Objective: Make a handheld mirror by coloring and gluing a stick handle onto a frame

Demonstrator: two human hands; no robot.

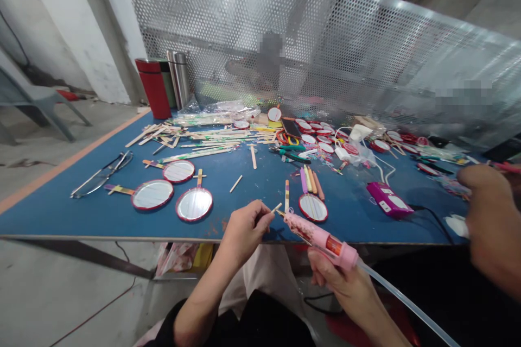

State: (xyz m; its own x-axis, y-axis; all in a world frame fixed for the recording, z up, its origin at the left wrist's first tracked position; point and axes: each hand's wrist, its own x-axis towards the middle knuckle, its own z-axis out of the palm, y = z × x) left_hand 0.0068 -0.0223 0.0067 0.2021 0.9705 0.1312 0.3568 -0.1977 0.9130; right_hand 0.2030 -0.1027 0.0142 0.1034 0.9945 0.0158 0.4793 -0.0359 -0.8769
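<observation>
My left hand (248, 225) pinches a short wooden stick (277, 208) near the table's front edge. Wrapped round a pink hot glue gun (321, 240), my right hand (336, 273) points its metal nozzle at the stick's tip; whether they touch I cannot tell. A clear glue stick (407, 303) trails out of the gun's back. Just beyond the nozzle lie a round red-rimmed mirror (313, 208) and a painted craft stick (287, 195). Several coloured sticks (312, 181) sit above that mirror. To the left rest three mirrors with stick handles, one of them a front mirror (194, 204).
Glasses (101, 176) lie at the left of the blue table (228, 230). Loose sticks (211, 138), pliers (291, 152) and more mirrors (321, 132) crowd the back before a perforated metal screen (244, 21). A purple power strip (388, 199) and another person's arm (492, 222) are at right.
</observation>
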